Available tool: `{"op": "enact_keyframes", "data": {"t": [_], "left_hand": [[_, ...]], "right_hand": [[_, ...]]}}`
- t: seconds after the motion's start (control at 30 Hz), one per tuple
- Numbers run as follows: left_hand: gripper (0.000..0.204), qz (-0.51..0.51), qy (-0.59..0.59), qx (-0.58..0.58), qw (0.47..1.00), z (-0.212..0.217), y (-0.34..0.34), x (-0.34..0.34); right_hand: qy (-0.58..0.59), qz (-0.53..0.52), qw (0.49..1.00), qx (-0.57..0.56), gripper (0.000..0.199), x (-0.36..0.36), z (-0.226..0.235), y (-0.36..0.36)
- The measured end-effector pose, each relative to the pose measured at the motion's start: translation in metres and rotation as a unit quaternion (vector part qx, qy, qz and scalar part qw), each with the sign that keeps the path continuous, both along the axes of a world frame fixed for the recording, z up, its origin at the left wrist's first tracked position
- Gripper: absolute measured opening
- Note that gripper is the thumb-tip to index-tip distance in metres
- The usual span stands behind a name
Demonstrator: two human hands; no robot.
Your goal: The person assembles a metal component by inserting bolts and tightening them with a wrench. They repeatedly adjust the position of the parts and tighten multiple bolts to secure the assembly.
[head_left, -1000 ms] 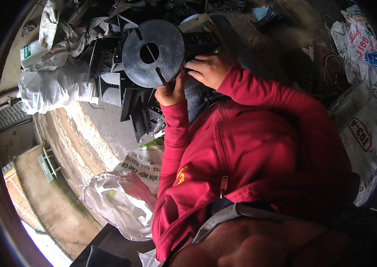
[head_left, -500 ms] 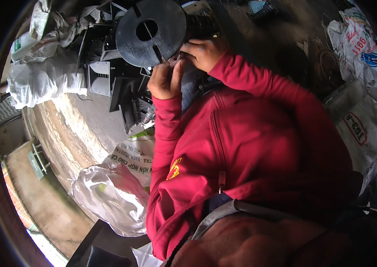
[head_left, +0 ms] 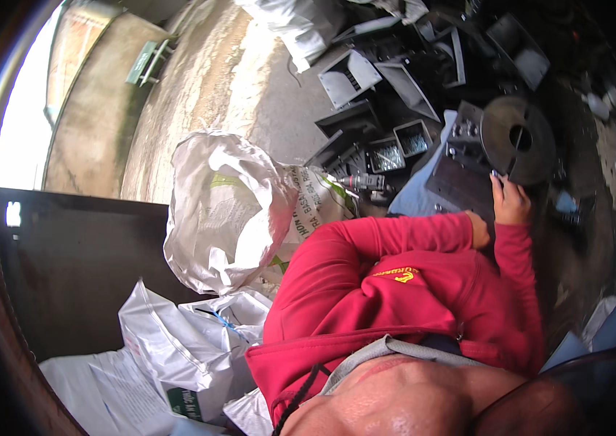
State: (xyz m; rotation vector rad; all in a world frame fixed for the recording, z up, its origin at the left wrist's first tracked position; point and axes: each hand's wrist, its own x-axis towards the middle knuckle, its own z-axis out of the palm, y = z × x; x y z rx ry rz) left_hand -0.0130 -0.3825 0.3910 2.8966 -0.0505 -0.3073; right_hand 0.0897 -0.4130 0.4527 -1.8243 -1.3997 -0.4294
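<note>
Head view: an open white sack (head_left: 228, 211) stands well left of your fingers (head_left: 499, 190), a cylindrical tool (head_left: 367, 182) nearer them. Your left hand (head_left: 479, 231) hides its fingers, so I cannot tell their state; your right hand (head_left: 513, 202) has fingers bunched just below the slotted grey disc (head_left: 498, 138), clamping unclear.

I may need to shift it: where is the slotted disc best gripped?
Grip the slotted disc probably by its right rim, coming from the right: that edge looks clear, while its left side overlaps dark hardware in view and the right hand is at its lower edge.
</note>
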Motion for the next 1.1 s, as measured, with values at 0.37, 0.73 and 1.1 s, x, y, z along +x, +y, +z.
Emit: {"op": "enact_keyframes", "data": {"t": [0.37, 0.73, 1.1], "left_hand": [[0.022, 0.036, -0.111, -0.177, 0.977, 0.059, 0.026, -0.044], [0.036, 0.343, -0.121, -0.635, 0.681, 0.063, 0.052, -0.136], [0.049, 0.249, -0.379, -0.111, 0.884, 0.073, 0.045, -0.075]], "right_hand": [[0.018, -0.006, 1.000, 0.012, 0.016, 0.003, -0.001, -0.005], [0.031, -0.019, 0.999, 0.001, 0.015, -0.002, 0.003, -0.005], [0.037, -0.032, 0.999, 0.002, 0.012, -0.001, 0.003, -0.009]]}}
